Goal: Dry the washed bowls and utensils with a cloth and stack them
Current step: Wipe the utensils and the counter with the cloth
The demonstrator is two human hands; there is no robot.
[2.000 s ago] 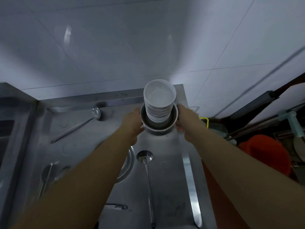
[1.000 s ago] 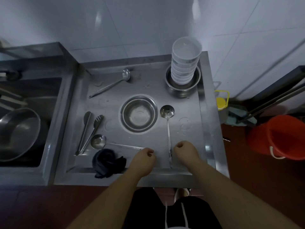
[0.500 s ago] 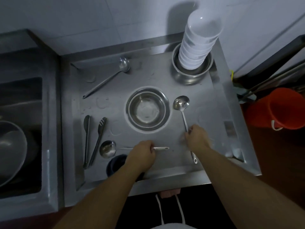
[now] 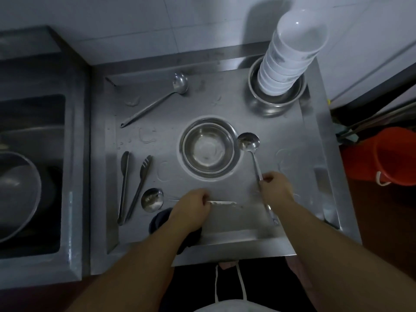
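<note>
Long steel ladle (image 4: 252,154) at three o'clock of round steel bowl (image 4: 208,148), handle pinched by right hand (image 4: 273,191); left hand (image 4: 191,209) gripping second ladle (image 4: 153,199); bare steel counter (image 4: 290,136) beyond.

Stacked bowls (image 4: 290,52) in a pot (image 4: 270,102) behind the basin (image 4: 208,149); tongs (image 4: 132,188) lie left

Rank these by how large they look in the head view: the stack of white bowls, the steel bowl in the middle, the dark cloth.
1. Stack of white bowls, though it rises toward the camera.
2. Steel bowl.
3. Dark cloth, partly hidden under the left arm, so unsure.
</note>
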